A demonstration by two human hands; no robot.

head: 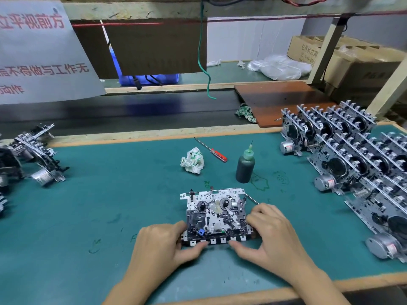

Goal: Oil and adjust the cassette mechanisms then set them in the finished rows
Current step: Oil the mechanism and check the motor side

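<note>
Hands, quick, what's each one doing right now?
Left hand: holding the cassette mechanism's left end.
Right hand: holding its right end, with a thin tool.

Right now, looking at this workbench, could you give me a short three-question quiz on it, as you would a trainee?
1. True or false: both hands grip the cassette mechanism.
2. Which lies nearer the oil bottle: A) the crumpled rag, B) the red-handled screwdriver?
3. On which side of the person do the finished rows stand?

Key: 1 true: left hand and right hand hold its near edge. 2 B. 3 right.
</note>
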